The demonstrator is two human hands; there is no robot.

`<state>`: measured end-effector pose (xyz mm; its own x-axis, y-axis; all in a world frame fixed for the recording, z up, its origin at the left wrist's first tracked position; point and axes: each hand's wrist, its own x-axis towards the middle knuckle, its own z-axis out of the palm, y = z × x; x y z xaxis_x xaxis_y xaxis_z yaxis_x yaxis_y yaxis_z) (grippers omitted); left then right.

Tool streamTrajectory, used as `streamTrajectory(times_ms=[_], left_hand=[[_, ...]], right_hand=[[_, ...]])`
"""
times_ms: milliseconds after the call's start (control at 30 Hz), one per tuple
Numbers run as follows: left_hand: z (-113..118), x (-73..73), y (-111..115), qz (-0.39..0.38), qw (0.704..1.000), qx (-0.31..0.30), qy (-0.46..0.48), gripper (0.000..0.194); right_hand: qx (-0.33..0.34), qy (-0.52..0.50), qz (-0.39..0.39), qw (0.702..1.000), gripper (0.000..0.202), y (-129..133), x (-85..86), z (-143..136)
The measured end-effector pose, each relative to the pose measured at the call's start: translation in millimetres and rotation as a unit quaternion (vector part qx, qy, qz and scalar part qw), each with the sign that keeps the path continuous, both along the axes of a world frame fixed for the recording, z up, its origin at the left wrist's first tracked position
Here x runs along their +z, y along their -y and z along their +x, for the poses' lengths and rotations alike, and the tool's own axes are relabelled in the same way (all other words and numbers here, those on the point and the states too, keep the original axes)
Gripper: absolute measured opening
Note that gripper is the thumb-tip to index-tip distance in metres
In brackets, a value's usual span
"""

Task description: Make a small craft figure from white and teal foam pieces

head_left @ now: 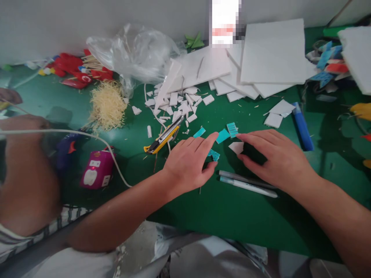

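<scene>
My left hand (189, 164) hovers over or rests on the green table, fingers stretched and thumb apart. A patterned blue piece (213, 155) shows in the gap between its thumb and index finger. My right hand (275, 156) has a small pointed white foam piece (236, 147) between thumb and fingers. Just beyond the fingertips lie a plain turquoise piece (222, 136), a striped turquoise piece (232, 129) and a narrow turquoise strip (199, 132). Below the right hand are a grey pen (243, 178) and a white marker (249, 187).
A yellow utility knife (165, 137) lies left of my left hand, beside white foam scraps (182, 104). Foam sheets (272, 54) are stacked behind. A blue bar-shaped object (303, 127) is at right. A pink power adapter (97, 170), its cable, and another person's arm (26, 166) are at left.
</scene>
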<state>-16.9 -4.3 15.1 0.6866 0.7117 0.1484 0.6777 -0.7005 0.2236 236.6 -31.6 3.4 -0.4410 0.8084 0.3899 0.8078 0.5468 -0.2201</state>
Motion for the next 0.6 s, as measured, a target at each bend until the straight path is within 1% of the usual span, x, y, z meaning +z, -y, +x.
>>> streamTrajectory(times_ms=[100, 167, 233, 300, 400, 467, 600], left_hand=[[5.6, -0.4, 0.8, 0.007, 0.999, 0.008, -0.040, 0.061], [7.3, -0.8, 0.7, 0.012, 0.999, 0.004, -0.047, 0.056], [6.7, -1.1, 0.7, 0.023, 0.999, -0.012, -0.022, 0.051], [4.7, -1.6, 0.9, 0.030, 0.999, -0.036, 0.023, 0.044], [1.1, -3.1, -0.2, 0.023, 0.995, -0.054, 0.085, 0.036], [-1.0, -4.2, -2.9, 0.027, 0.994, -0.040, 0.094, 0.036], [-3.9, -4.0, -9.4, 0.055, 0.996, 0.012, 0.071, 0.037]], right_hand=[[-0.004, 0.000, -0.018, 1.000, 0.036, -0.3, -0.1, 0.1], [-0.005, 0.001, -0.015, 1.000, 0.036, -0.7, -0.5, 0.1], [0.001, 0.002, -0.006, 1.000, 0.034, -1.2, -0.8, -0.3], [0.007, 0.007, 0.002, 1.000, 0.033, -1.5, -1.0, -0.8], [0.006, 0.019, 0.014, 1.000, 0.031, -1.0, -0.5, -1.5], [0.008, 0.019, 0.016, 1.000, 0.031, -0.4, 0.0, -1.4], [0.006, 0.014, -0.003, 1.000, 0.033, 0.4, 0.0, -0.4]])
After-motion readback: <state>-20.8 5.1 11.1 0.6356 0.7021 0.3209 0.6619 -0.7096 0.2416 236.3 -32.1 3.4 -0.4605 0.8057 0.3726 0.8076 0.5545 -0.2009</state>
